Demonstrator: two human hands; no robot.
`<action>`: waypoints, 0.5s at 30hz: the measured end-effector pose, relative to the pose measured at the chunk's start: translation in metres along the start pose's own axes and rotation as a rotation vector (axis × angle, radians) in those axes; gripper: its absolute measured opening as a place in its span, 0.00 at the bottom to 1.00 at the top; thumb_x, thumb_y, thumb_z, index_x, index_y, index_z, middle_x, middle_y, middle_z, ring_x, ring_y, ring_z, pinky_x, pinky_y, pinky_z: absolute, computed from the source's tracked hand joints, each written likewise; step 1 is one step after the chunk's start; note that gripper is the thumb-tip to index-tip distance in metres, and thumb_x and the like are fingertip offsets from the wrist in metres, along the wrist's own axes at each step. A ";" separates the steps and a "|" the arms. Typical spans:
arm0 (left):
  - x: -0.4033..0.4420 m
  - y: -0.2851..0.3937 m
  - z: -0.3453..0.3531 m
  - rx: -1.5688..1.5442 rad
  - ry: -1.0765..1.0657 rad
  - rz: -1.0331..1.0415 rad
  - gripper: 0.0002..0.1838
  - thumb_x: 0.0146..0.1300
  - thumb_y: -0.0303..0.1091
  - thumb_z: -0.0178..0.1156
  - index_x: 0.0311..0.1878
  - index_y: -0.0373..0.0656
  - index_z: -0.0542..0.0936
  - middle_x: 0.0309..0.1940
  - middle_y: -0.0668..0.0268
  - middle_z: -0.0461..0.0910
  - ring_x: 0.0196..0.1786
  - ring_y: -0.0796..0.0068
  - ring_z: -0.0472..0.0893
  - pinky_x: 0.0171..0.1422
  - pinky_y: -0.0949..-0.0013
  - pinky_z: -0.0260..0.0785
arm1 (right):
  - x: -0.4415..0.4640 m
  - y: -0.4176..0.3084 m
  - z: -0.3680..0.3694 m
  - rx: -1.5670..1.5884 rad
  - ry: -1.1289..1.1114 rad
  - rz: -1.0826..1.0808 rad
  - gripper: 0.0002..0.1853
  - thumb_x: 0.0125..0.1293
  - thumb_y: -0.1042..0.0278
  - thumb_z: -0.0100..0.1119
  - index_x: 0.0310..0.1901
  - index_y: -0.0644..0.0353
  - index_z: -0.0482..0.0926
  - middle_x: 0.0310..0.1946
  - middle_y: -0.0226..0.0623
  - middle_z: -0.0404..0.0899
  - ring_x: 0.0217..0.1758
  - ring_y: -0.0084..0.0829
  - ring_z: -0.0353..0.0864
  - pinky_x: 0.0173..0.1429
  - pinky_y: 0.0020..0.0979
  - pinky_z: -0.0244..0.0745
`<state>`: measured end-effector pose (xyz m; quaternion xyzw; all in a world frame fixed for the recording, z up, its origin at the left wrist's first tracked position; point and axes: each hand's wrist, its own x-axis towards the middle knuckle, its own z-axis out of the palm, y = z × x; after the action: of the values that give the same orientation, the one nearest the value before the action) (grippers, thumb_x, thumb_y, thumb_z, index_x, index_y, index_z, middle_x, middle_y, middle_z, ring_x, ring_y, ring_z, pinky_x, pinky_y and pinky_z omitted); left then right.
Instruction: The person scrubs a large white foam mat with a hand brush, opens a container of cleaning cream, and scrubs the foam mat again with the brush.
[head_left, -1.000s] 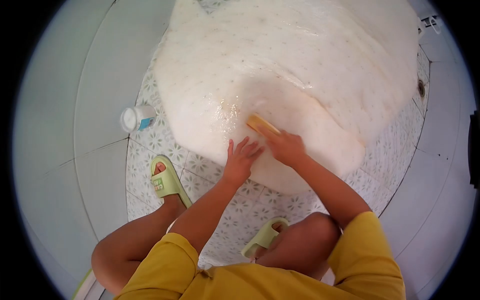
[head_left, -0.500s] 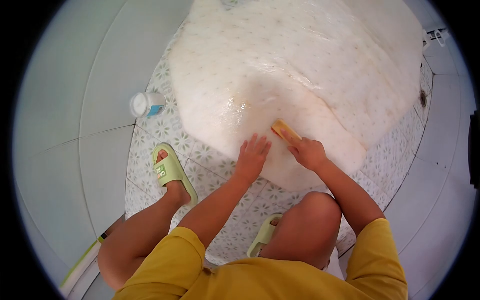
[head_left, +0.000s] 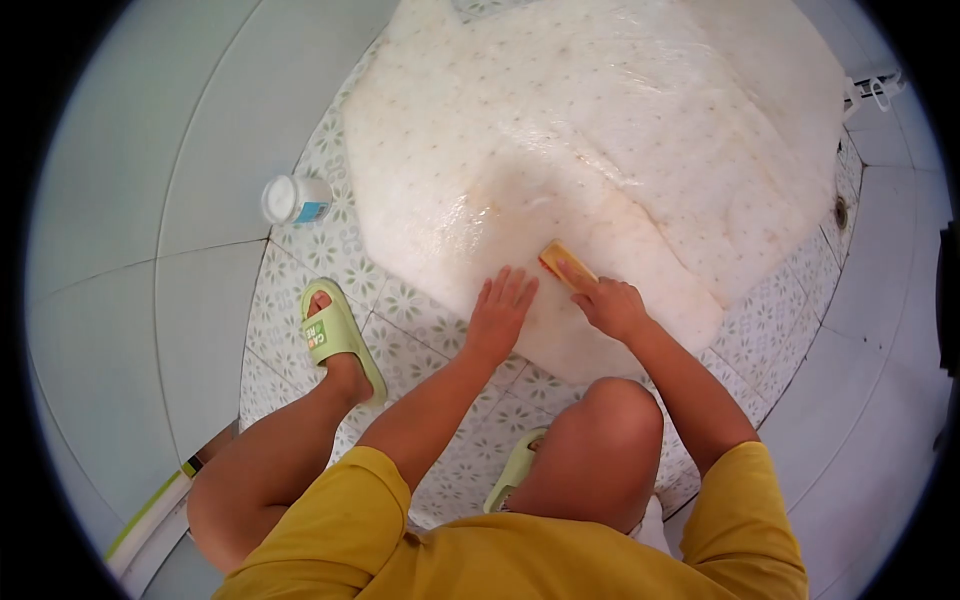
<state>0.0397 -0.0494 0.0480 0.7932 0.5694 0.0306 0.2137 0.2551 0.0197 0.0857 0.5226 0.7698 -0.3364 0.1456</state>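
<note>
A large, wet, off-white padded sheet [head_left: 440,150] with small dotted marks lies spread over the tiled floor, with a long fold on its right side. My right hand [head_left: 610,305] grips a scrub brush [head_left: 567,265] with a wooden back and red bristles at its left edge, resting on the sheet near its lower edge. To the left of the brush, my left hand [head_left: 502,305] lies on the sheet's lower edge with fingers stretched and holding nothing.
A white tub [head_left: 295,200] with a blue label stands on the patterned floor [head_left: 415,330] by the left wall [head_left: 120,180]. My feet are in green slippers [head_left: 340,335]. A round drain [head_left: 841,212] is at the right, below white hooks [head_left: 880,92] near the right wall.
The view has shifted slightly. My right hand still holds the brush at nearly the same place on the sheet, and my left hand stays flat beside it.
</note>
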 end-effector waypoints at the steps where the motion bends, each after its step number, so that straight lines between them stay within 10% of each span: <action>1: 0.000 -0.001 0.001 0.010 0.008 0.014 0.38 0.54 0.29 0.64 0.70 0.50 0.64 0.69 0.59 0.61 0.73 0.55 0.57 0.74 0.51 0.53 | 0.001 -0.002 0.000 0.004 0.003 0.000 0.35 0.66 0.56 0.55 0.71 0.20 0.53 0.32 0.47 0.80 0.32 0.46 0.82 0.40 0.44 0.78; 9: -0.002 0.002 -0.002 0.084 0.065 0.041 0.30 0.59 0.31 0.55 0.67 0.47 0.67 0.68 0.59 0.64 0.71 0.57 0.61 0.72 0.47 0.53 | -0.003 0.001 0.004 0.041 0.046 -0.005 0.34 0.66 0.58 0.55 0.71 0.21 0.53 0.31 0.46 0.78 0.31 0.49 0.81 0.39 0.45 0.78; 15: -0.008 0.000 -0.008 -0.053 0.084 -0.174 0.39 0.50 0.37 0.69 0.68 0.49 0.66 0.66 0.60 0.64 0.70 0.56 0.60 0.72 0.46 0.52 | 0.000 0.002 0.009 0.062 0.078 -0.014 0.33 0.66 0.59 0.54 0.71 0.21 0.56 0.31 0.47 0.77 0.30 0.48 0.81 0.38 0.45 0.77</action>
<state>0.0345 -0.0540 0.0562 0.7329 0.6436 0.0601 0.2122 0.2555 0.0139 0.0783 0.5341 0.7676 -0.3408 0.0969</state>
